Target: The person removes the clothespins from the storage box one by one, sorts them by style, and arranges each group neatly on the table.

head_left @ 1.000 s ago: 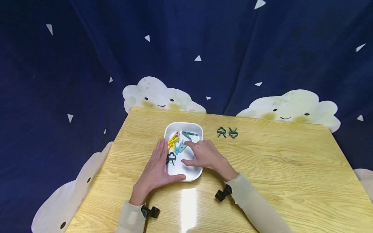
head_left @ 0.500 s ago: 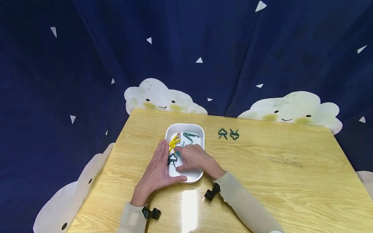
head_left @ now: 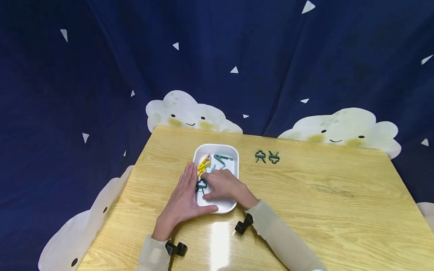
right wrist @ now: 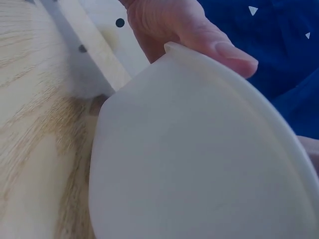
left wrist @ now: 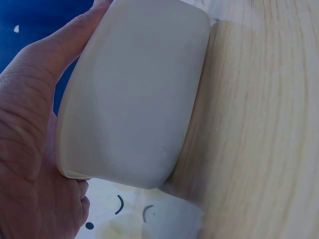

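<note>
A white tray (head_left: 236, 158) stands on the table and holds several plastic clothespins. My left hand (head_left: 183, 195) lies along its left side with straight fingers, the thumb stretched over the near rim. My right hand (head_left: 223, 184) reaches inside, index finger and thumb spread apart beside a dark green cloud-shaped clip (head_left: 201, 183). Yellow clothespins (head_left: 203, 165) lie near the left wall, with a pink one behind them. A teal clothespin (head_left: 223, 157) lies towards the back, while a light blue one (head_left: 213, 169) is mostly hidden by the right hand. The wrist views show the tray's outer walls.
Two dark green cloud-shaped clips (head_left: 260, 156) lie side by side on the wooden table (head_left: 322, 195), right of the tray. A dark blue curtain (head_left: 210, 52) with white clouds hangs behind the table's far edge.
My right hand has moved left and slightly towards me inside the tray, covering the light blue clothespins and nearing the dark green clip. My left hand has stayed in place.
</note>
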